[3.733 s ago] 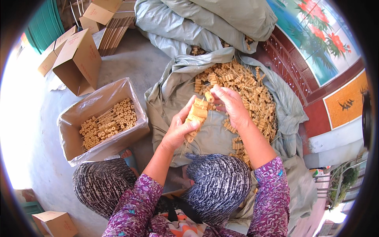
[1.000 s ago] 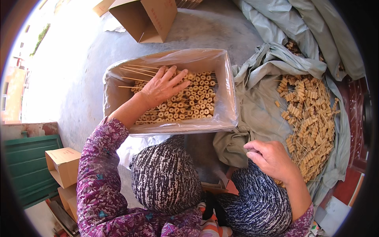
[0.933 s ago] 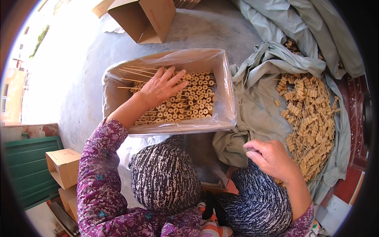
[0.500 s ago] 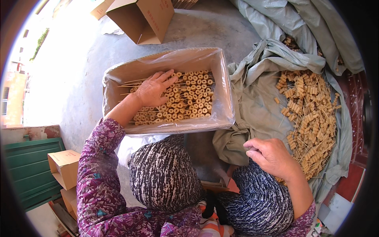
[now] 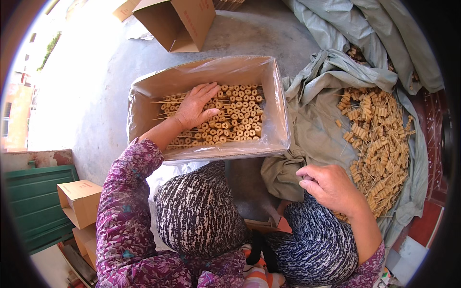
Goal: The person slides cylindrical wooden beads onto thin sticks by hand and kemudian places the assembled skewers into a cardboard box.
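Tan skewers [image 5: 235, 115] under flat L hand [image 5: 196, 106], less spread vs prev.; R hand [image 5: 332, 187] curled.

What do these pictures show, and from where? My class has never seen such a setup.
There is no machine: these are a person's bare hands, seen by a wide fisheye camera on the head, so straight edges bend. The left hand rests outstretched on tan ring-shaped pieces on sticks inside a plastic-lined cardboard box. The right hand is curled by the right knee; whether it holds anything is hidden. Further right, a heap of similar pieces lies on a grey-green sheet.
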Demonstrator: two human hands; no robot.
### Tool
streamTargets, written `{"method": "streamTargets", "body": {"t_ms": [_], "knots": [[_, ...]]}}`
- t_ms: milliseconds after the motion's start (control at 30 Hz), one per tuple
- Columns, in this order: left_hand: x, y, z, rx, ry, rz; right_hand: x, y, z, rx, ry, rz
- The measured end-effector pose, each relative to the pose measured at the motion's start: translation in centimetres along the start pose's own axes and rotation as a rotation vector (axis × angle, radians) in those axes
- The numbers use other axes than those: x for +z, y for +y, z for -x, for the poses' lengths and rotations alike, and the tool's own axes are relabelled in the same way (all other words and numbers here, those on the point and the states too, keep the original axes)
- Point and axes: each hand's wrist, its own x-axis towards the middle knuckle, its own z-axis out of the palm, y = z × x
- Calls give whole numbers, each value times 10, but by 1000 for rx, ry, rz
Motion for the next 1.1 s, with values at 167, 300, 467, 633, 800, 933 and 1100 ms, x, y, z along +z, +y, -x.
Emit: {"method": "streamTargets", "body": {"t_ms": [167,300,467,633,800,933,1100], "knots": [[2,-1,4,-13,29,142,-1,5,2,24,4,41],[9,8,4,46,-4,-184,0,2,-2,32,-6,27],[-5,0,6,31,-39,87,1,-6,-13,-20,-13,-8],[-37,10,16,-543,270,537,1,-3,-14,-5,-16,-4],[-38,-14,35,-800,225,438,0,-6,-14,27,-37,0],[-13,-6,28,-685,134,340,1,-9,-17,51,-53,-8],[-9,-5,21,-741,156,357,2,-7,-18,61,-62,-5]]}}
